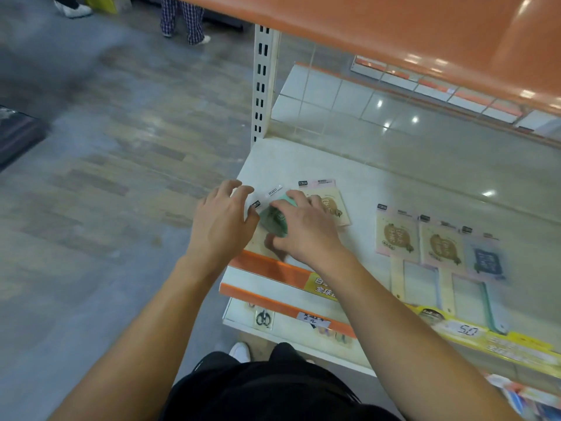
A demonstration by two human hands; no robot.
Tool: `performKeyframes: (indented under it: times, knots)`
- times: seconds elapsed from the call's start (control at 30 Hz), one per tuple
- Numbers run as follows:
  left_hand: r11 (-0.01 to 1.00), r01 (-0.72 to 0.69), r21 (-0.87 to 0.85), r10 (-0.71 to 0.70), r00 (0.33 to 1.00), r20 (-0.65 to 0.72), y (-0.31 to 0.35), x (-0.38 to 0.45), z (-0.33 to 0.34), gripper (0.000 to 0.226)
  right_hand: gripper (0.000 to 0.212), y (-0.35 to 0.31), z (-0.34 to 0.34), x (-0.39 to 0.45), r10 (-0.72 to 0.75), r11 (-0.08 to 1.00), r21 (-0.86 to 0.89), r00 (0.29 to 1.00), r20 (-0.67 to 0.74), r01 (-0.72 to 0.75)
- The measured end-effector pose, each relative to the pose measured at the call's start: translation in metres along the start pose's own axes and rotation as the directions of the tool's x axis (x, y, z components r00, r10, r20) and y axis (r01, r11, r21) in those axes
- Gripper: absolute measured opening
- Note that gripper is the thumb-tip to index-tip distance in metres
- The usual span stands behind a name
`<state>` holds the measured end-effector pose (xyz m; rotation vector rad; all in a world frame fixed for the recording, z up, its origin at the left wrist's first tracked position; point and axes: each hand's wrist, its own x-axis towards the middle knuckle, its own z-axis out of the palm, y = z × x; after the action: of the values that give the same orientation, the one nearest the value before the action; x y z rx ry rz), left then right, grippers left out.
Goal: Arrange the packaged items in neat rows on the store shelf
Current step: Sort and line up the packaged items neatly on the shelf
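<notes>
"50" on yellow price tag

Grey wood-plank floor beside orange-edged shelving, lights reflecting.

Both forearms are bare from the elbow down; no sleeves, watch, rings or bands show on the left hand or the right hand. The person wears a black top, loose and creased at the front, with thin dark cords hanging on the right side. A white shoe shows below it.
</notes>
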<state>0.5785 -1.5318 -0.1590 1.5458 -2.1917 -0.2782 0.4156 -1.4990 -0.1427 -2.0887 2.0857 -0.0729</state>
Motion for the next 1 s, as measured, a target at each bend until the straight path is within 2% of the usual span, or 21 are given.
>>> performKeyframes:
  times: [0.27,0.5,0.77,1.0]
  knots:
    - [1.000,-0.011,-0.014,0.010,0.999,-0.043,0.008,0.003,-0.001,0.038,0.058,0.014,-0.011,-0.005,0.140,0.982,0.141,0.987,-0.082,-0.128]
    - [0.995,-0.089,-0.051,0.091,0.995,0.034,0.046,0.017,0.013,0.036,0.058,0.046,-0.022,-0.021,0.278,0.930,0.283,0.953,-0.117,-0.236]
    - [0.973,-0.220,-0.071,0.225,0.971,0.077,0.082,0.027,0.027,0.037,0.057,0.085,-0.036,-0.040,0.461,0.864,0.307,0.871,-0.168,-0.398]
    - [0.973,-0.218,-0.078,0.229,0.956,0.183,0.109,0.036,0.033,0.039,0.056,0.111,-0.031,-0.054,0.558,0.810,0.301,0.819,-0.133,-0.502]
